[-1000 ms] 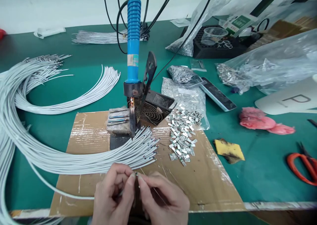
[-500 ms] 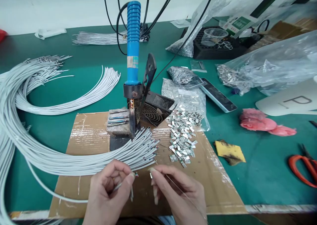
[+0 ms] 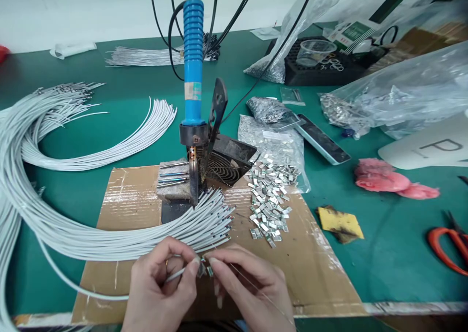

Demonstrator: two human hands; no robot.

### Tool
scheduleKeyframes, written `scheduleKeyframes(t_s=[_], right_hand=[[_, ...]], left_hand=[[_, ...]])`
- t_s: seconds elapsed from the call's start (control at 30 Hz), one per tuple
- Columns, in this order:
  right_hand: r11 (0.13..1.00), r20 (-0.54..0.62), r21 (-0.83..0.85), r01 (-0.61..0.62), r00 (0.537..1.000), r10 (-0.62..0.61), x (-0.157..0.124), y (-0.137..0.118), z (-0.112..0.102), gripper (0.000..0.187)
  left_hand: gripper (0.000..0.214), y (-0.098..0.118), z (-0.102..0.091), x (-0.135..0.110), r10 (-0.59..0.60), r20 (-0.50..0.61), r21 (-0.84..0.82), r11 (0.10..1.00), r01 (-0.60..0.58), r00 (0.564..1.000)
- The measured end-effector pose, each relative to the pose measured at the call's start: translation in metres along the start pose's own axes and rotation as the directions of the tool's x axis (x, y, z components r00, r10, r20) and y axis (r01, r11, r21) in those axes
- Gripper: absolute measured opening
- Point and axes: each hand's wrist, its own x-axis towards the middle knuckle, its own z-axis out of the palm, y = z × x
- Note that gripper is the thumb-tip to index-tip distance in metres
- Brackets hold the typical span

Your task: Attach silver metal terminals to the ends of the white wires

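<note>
My left hand pinches the end of a white cable between thumb and forefinger. Close beside it, my right hand grips a small metal connector at its fingertips. A thin strand, like solder wire, runs across the right hand. The cable end and connector are almost together; whether they touch I cannot tell. Beyond the hands, a blue-handled soldering iron points tip down in its stand. Under the tip lies a bundle of white cables, ends toward the right.
Loose metal connectors are heaped on the cardboard, right of the iron. A small fan sits behind it. Farther right are a phone, a yellow sponge, pink plastic and red-handled scissors. More cables curve at left.
My right hand has moved left, bringing the connector up to the cable end in my left hand. The left hand has hardly moved.
</note>
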Motion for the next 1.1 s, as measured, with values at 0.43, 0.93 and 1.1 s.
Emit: scheduleKeyframes(t_s=[0.43, 0.93, 1.1], right_hand=[[0.972, 0.004, -0.095, 0.213, 0.977, -0.214, -0.002, 0.005, 0.004, 0.016], [0.827, 0.051, -0.267, 0.494, 0.864, -0.500, -0.006, 0.018, -0.003, 0.027], [0.873, -0.003, -0.238, 0.426, 0.899, -0.439, -0.007, 0.016, -0.004, 0.026]], left_hand=[[0.037, -0.002, 0.001, 0.000, -0.050, 0.031, -0.065, 0.997, 0.052, 0.998], [0.040, 0.011, 0.003, 0.003, -0.125, 0.062, -0.136, 0.982, 0.133, 0.990], [0.040, 0.015, 0.003, 0.004, -0.131, 0.057, -0.135, 0.981, 0.137, 0.990]])
